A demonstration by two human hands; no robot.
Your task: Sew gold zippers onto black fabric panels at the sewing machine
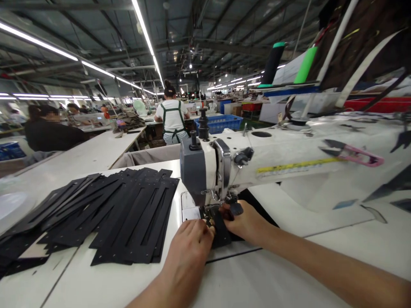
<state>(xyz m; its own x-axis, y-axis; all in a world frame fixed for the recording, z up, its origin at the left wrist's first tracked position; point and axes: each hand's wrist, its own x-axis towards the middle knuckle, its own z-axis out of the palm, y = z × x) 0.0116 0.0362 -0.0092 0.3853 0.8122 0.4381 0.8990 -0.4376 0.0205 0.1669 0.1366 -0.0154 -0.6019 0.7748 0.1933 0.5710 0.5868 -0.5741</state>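
Note:
A white and grey sewing machine (205, 167) stands before me. Under its presser foot lies a black fabric piece (221, 231). My left hand (191, 239) is closed at the piece's left edge, its fingertips beside the metal parts by the needle. On the other side my right hand (244, 220) pinches the piece close to the presser foot, its fingers partly hidden by the machine head. A further dark piece (253, 203) extends behind my right hand. To the left, many flat black pieces with slots (135, 214) lie in a fanned, overlapping pile on the white table.
Pink-handled thread snips (361, 155) and a yellow measuring tape (298, 165) are on the machine arm. Thread cones (272, 64) stand above it. Beyond are a blue crate (220, 124), a person in a green apron (173, 115) and another person in dark clothing (53, 130).

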